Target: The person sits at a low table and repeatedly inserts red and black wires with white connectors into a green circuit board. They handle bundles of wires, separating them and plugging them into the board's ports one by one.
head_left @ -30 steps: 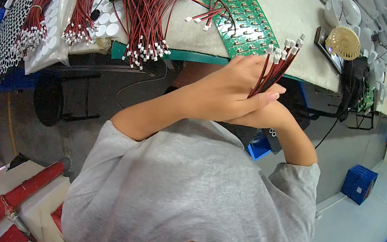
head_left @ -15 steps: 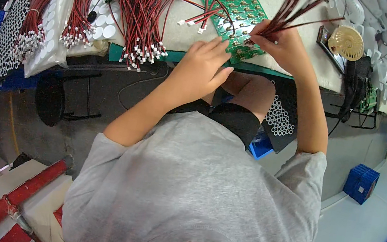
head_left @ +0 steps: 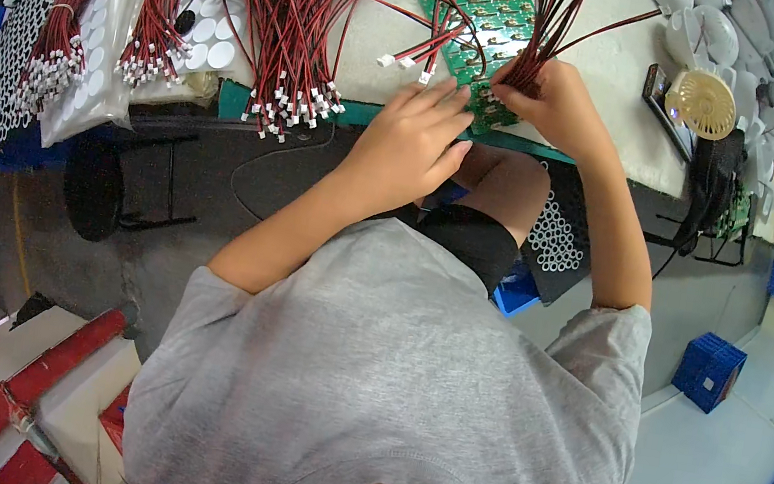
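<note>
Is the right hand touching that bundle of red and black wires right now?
Touching. The head view shows the right hand closed around the lower end of the wire bundle, just above the green circuit board panel.

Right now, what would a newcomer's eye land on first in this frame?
Most striking is the fan of red and black wires gripped in the right hand at the table's near edge, over a green circuit board panel. The left hand rests flat beside it, fingers touching the board's near edge. To the left, more bundles of wires with white connectors sprawl across the worktable.
</note>
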Demonstrator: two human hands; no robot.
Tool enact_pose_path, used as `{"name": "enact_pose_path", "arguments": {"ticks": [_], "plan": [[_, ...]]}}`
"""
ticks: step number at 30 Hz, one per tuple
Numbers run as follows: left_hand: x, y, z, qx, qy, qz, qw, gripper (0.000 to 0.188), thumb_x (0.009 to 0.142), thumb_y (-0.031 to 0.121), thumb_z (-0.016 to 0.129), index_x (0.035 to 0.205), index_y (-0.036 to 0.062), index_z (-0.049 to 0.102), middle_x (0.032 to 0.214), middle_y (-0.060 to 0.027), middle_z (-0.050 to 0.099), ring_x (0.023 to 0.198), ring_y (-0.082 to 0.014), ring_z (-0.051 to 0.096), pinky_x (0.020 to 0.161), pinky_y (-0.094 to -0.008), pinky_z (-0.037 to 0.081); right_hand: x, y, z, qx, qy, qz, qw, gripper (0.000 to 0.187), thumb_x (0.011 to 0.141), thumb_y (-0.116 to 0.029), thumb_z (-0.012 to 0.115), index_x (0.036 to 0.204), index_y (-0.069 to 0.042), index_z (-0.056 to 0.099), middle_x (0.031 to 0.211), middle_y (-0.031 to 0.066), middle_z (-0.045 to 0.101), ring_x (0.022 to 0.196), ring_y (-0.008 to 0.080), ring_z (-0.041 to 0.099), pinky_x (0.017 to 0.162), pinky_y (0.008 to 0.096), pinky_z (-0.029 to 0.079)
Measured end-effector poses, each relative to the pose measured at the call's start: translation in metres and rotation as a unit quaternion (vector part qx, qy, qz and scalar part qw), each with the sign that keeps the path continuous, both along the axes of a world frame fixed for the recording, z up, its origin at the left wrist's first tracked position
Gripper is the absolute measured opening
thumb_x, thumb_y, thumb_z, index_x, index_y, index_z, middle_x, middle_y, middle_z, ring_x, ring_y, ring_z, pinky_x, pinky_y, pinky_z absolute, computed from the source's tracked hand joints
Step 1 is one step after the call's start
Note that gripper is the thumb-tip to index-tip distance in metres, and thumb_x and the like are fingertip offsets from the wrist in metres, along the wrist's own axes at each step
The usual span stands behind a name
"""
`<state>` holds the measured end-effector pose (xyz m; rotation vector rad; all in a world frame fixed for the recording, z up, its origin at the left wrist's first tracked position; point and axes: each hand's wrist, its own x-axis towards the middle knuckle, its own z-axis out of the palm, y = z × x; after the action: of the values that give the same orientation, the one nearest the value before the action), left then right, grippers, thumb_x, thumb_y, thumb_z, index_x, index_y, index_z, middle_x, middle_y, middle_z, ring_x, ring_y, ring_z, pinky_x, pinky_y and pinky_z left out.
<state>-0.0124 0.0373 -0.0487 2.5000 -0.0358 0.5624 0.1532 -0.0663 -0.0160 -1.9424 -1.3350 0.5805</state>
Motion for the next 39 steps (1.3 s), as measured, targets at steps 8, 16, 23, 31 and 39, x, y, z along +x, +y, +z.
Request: {"name": "enact_pose_path", "arguments": {"ticks": [8, 16, 23, 31, 39], "plan": [[0.000, -0.001, -0.003, -0.009, 0.002, 0.005, 1.000, 0.027, 0.075, 0.016, 0.050, 0.095, -0.0019, 0.055, 0.110, -0.0154, 0.049, 0.109, -0.0286, 0.041, 0.094, -0.0416, 0.027, -0.004, -0.004, -0.007, 0.023, 0.034, -0.051, 0.998, 0.016, 0.068, -0.011, 0.063, 0.073, 0.002, 0.056, 0.060, 0.0103, 0.053, 0.053, 0.0109, 0.046, 0.052, 0.0275, 0.040], [0.000, -0.001, -0.003, -0.005, -0.010, 0.007, 1.000, 0.027, 0.076, 0.016, 0.050, 0.095, -0.0024, 0.055, 0.110, -0.0156, 0.049, 0.109, -0.0286, 0.040, 0.095, -0.0410, 0.026, -0.012, 0.000, 0.002, 0.036, -0.045, -0.030, 0.998, 0.016, 0.069, -0.011, 0.062, 0.076, 0.002, 0.056, 0.069, 0.0122, 0.053, 0.060, 0.0174, 0.050, 0.057, 0.0285, 0.040], [0.000, -0.002, -0.006, -0.021, 0.001, 0.010, 1.000, 0.027, 0.076, 0.016, 0.049, 0.095, -0.0023, 0.055, 0.110, -0.0166, 0.049, 0.110, -0.0285, 0.040, 0.096, -0.0403, 0.025, -0.010, 0.001, -0.003, 0.055, -0.111, 0.003, 0.992, 0.014, 0.069, -0.010, 0.060, 0.076, 0.002, 0.055, 0.072, 0.0139, 0.054, 0.064, 0.0267, 0.052, 0.058, 0.0312, 0.042], [0.000, -0.003, -0.006, -0.030, 0.005, 0.011, 0.999, 0.026, 0.075, 0.015, 0.050, 0.094, -0.0027, 0.056, 0.108, -0.0175, 0.050, 0.109, -0.0302, 0.041, 0.095, -0.0399, 0.027, -0.021, 0.005, -0.002, 0.049, -0.229, 0.039, 0.971, 0.013, 0.069, -0.008, 0.059, 0.071, 0.002, 0.051, 0.075, 0.0136, 0.052, 0.058, 0.0279, 0.050, 0.053, 0.0324, 0.041], [0.001, -0.001, -0.004, -0.038, -0.017, 0.008, 0.999, 0.025, 0.075, 0.013, 0.051, 0.094, -0.0026, 0.055, 0.104, -0.0177, 0.052, 0.107, -0.0306, 0.042, 0.094, -0.0397, 0.028, -0.005, 0.004, 0.004, 0.007, -0.173, 0.044, 0.984, 0.015, 0.071, -0.013, 0.059, 0.075, 0.001, 0.054, 0.063, 0.0116, 0.054, 0.054, 0.0218, 0.052, 0.051, 0.0301, 0.041]]}}
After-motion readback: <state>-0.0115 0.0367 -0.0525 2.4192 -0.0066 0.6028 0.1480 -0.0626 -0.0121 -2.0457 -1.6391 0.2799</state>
